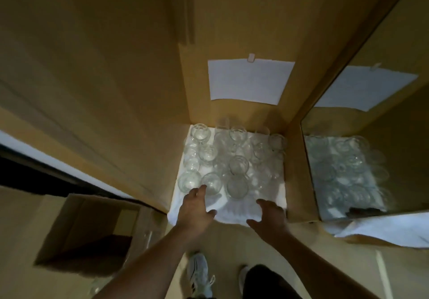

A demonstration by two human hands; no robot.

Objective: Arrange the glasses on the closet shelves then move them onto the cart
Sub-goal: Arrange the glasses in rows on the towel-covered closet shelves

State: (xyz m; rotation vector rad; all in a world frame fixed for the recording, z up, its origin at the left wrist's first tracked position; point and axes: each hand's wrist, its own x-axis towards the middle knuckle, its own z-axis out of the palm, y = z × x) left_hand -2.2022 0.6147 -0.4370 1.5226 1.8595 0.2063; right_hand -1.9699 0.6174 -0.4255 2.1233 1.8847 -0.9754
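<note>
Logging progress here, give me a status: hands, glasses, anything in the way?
Left hand open, fingertips at a front glass. Right hand open over the white cloth. No glass held. Nothing blocking.

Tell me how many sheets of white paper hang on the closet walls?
2. One sheet of paper hangs on the back wall above the glasses; the other shows on the right, in what looks like a mirror, so it may be a reflection.
</note>
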